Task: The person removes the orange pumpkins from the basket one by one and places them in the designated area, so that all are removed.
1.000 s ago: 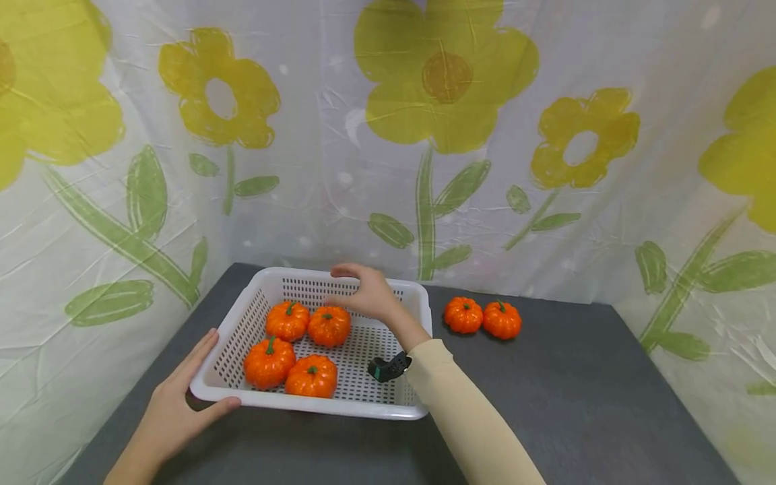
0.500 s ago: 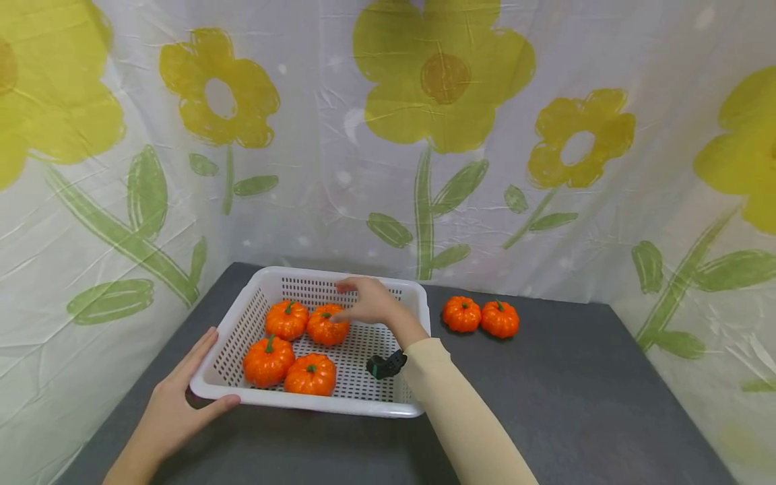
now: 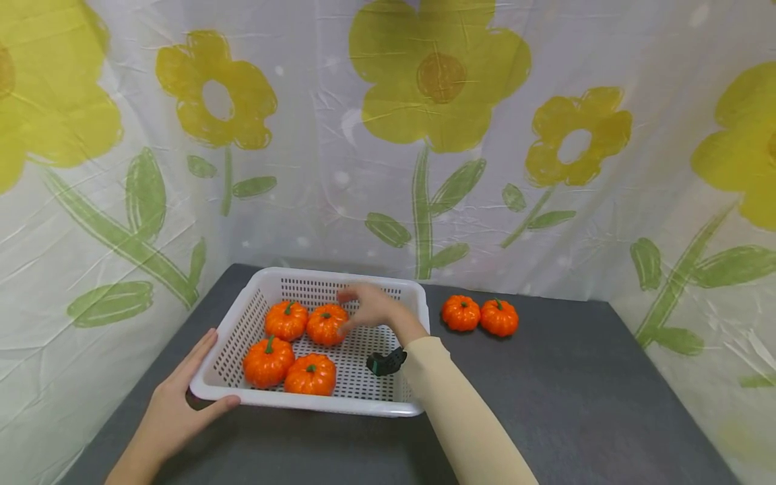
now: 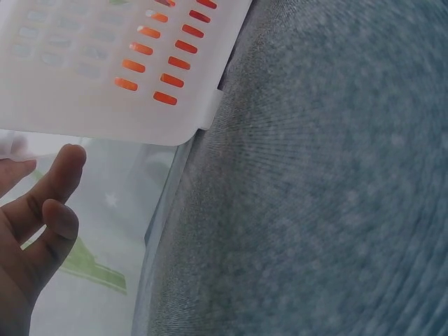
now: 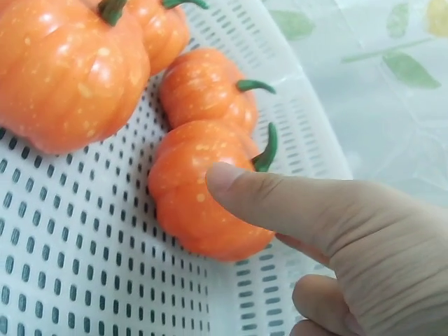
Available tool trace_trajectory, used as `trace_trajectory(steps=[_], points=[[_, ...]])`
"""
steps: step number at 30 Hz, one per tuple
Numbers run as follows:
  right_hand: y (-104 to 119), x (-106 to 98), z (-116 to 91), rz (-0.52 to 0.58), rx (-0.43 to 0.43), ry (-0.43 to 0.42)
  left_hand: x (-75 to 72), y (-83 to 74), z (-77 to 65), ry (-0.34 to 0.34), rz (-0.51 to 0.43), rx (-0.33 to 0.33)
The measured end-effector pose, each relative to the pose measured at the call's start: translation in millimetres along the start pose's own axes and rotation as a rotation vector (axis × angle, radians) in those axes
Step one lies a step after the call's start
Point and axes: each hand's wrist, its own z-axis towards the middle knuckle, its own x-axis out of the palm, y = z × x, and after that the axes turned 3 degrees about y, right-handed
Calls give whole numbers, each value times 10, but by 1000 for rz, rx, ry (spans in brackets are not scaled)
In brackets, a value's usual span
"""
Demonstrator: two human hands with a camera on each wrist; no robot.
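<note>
A white slotted plastic basket holds several shiny orange pumpkins with green stems. My right hand reaches inside, at the right side of the back-right pumpkin. In the right wrist view the thumb lies over that pumpkin's side, while the other fingers are partly hidden behind it. A gap shows between thumb and forefinger in the head view. My left hand rests at the basket's front-left corner, fingers extended along the left wall and thumb at the front rim. The left wrist view shows its fingers beside the basket wall.
Two more orange pumpkins sit side by side on the dark table, right of the basket. A white curtain printed with yellow flowers surrounds the table's back and sides. A black wristband is on the right wrist.
My right hand has moved down and slightly forward from above the basket toward the back-right pumpkin. The left hand, basket and pumpkins stay in place.
</note>
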Motion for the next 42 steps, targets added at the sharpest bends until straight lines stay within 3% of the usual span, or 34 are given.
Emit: trace_trajectory(steps=[11,28,42], points=[[-21,79,32,-43,61,34,5,-3,-13,15,7,-23],[-7,88,77,-122,48,75,4,-3,1,-2,-16,0],[-16,37,75,-63,47,61,19,-2,-3,1,-4,-21]])
